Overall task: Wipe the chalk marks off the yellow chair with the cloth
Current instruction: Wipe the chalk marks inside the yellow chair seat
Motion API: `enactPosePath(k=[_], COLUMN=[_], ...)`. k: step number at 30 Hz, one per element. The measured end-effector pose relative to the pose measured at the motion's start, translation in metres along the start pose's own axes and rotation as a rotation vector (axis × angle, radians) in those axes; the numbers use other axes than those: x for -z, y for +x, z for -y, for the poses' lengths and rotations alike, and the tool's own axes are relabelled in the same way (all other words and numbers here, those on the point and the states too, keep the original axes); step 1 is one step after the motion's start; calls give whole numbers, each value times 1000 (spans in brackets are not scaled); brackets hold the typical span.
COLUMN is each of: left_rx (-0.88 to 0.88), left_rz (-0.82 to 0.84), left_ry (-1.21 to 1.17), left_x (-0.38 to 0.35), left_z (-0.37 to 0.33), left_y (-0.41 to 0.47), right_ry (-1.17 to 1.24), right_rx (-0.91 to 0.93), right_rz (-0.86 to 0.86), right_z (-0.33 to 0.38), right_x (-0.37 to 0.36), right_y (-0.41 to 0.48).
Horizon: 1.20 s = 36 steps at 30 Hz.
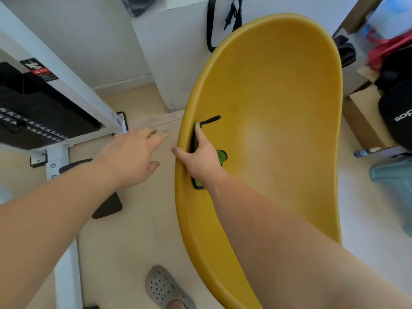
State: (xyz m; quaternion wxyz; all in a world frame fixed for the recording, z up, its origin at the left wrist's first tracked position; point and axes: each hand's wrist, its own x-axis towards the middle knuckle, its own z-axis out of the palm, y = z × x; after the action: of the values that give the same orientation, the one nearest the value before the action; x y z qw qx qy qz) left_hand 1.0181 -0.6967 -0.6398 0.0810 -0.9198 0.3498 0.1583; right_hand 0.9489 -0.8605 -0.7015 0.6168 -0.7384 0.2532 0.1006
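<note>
The yellow chair (pixel 278 85) fills the middle and right of the head view, its moulded shell tilted with the inside facing me. A faint pale patch (pixel 254 134) shows near the middle of the shell. My right hand (pixel 200 157) presses a green cloth with black edging (pixel 221 156) flat against the inner left side of the shell. Its fingers lie straight on the cloth and its thumb reaches over the chair's rim. My left hand (pixel 131 157) hovers over the floor just left of the rim, fingers spread, holding nothing and not touching the chair.
A white metal frame (pixel 55 70) holding a black case stands at the left. On the floor below is a foot in a grey clog (pixel 165 288). A cardboard box (pixel 361 112), a black bag (pixel 396 108) and a teal stool (pixel 394 175) crowd the right. Black straps (pixel 210 25) hang on the wall behind.
</note>
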Motion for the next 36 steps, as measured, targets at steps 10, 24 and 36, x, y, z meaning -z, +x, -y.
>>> enactPosePath(k=[10,24,36], left_rx=[-559,-728,-285], left_rz=[186,-56,-159], left_ry=[451,82,-162], left_x=[8,-29,-76], left_z=[-41,-51,-106], left_y=[57,-2,-82], right_ry=[-73,-679,-1059], right_rx=[-76,121,217], right_rz=[57,265,689], right_z=[-76,-32,-38], right_x=[49,12,52], right_y=[-58,-89,-99])
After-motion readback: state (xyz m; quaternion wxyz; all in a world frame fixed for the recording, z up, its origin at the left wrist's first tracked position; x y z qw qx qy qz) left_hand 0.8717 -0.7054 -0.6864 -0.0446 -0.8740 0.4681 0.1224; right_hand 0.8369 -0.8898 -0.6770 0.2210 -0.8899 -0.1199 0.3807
